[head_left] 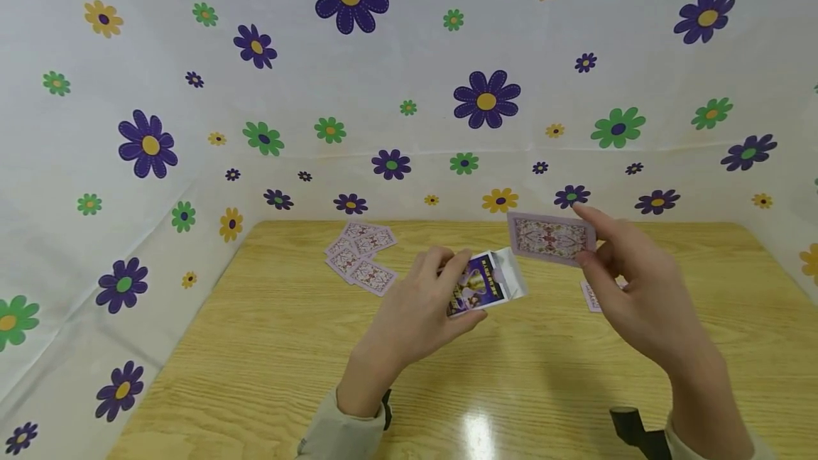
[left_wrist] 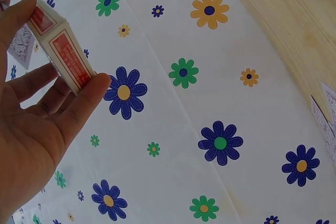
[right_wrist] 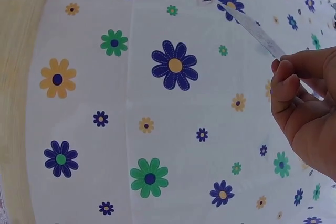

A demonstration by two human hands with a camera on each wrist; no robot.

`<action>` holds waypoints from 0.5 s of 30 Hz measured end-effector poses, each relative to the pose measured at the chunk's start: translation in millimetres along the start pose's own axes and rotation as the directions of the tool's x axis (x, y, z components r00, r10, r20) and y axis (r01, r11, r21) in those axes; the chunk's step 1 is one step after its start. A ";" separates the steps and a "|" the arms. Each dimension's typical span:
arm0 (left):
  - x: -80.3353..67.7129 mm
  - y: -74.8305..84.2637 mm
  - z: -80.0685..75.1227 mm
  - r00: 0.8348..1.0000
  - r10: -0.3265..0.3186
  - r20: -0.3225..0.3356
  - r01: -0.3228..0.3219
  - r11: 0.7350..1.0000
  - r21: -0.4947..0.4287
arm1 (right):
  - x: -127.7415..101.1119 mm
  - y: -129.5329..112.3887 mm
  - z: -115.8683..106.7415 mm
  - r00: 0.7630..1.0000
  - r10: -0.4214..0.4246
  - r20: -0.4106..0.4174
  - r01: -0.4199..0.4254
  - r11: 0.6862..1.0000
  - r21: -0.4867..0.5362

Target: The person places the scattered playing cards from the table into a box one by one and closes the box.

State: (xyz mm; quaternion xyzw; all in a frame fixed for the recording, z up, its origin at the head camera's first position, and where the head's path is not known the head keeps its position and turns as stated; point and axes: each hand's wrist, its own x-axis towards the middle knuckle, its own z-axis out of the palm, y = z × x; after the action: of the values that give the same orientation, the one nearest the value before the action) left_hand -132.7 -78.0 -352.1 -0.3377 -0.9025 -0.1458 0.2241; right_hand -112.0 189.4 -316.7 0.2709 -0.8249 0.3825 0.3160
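Observation:
My left hand (head_left: 415, 311) grips a small card box (head_left: 481, 281) with a purple and gold printed face, tilted above the table. Its white flap stands open at the right end. Red printed panels on the box (left_wrist: 71, 59) face the left wrist view. Between thumb and fingers, my right hand (head_left: 652, 297) pinches a playing card (head_left: 551, 238), its patterned back toward the head view. That card sits just right of the box's open end, apart from it. From the right wrist, the card (right_wrist: 257, 32) appears nearly edge-on.
Several face-down cards (head_left: 358, 254) lie overlapping at the table's back left. Another card (head_left: 591, 297) lies on the wooden table (head_left: 268, 375), partly hidden behind my right hand. A white flowered cloth (head_left: 409, 55) rises behind and beside the table.

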 end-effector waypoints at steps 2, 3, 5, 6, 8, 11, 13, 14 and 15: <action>0.0 0.3 -0.2 1.000 -0.004 0.003 0.004 1.000 0.003 | 0.3 -2.3 -0.1 0.999 -0.018 -0.034 0.018 1.000 -0.002; 0.0 0.4 -0.3 1.000 -0.006 0.005 0.006 1.000 0.003 | 0.6 -3.8 0.2 0.998 -0.028 -0.051 0.028 1.000 0.001; -0.1 0.6 -0.5 1.000 -0.009 0.006 0.009 1.000 0.003 | 0.9 -5.9 1.2 0.996 -0.048 -0.072 0.049 0.999 0.013; -0.1 0.7 -0.5 1.000 -0.009 0.007 0.009 1.000 0.003 | 1.1 -7.0 2.0 0.995 -0.059 -0.076 0.060 0.998 0.020; -0.3 0.7 -0.5 1.000 -0.008 0.005 0.008 1.000 0.002 | 1.4 -8.8 4.0 0.994 -0.078 -0.076 0.081 0.996 0.034; -0.2 0.6 -0.2 1.000 -0.003 0.001 0.003 1.000 -0.002 | 1.2 -10.3 6.3 0.994 -0.093 -0.053 0.096 0.994 0.049; -0.1 0.5 0.0 1.000 0.000 -0.001 0.000 1.000 -0.004 | 0.6 -11.0 6.7 0.996 -0.085 -0.026 0.086 0.995 0.043; 0.0 0.5 0.0 1.000 0.000 -0.001 0.000 1.000 -0.007 | 0.0 -11.5 6.5 0.997 -0.076 -0.010 0.076 0.996 0.036; 0.1 0.5 0.0 1.000 0.001 -0.001 -0.001 1.000 -0.009 | -0.5 -11.8 6.3 0.998 -0.068 0.004 0.068 0.997 0.030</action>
State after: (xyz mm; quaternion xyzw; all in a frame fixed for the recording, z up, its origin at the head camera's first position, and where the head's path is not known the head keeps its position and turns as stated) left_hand -132.5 -77.6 -351.9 -0.3391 -0.9015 -0.1497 0.2233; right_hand -105.6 177.9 -314.8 0.3046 -0.8101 0.3832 0.3227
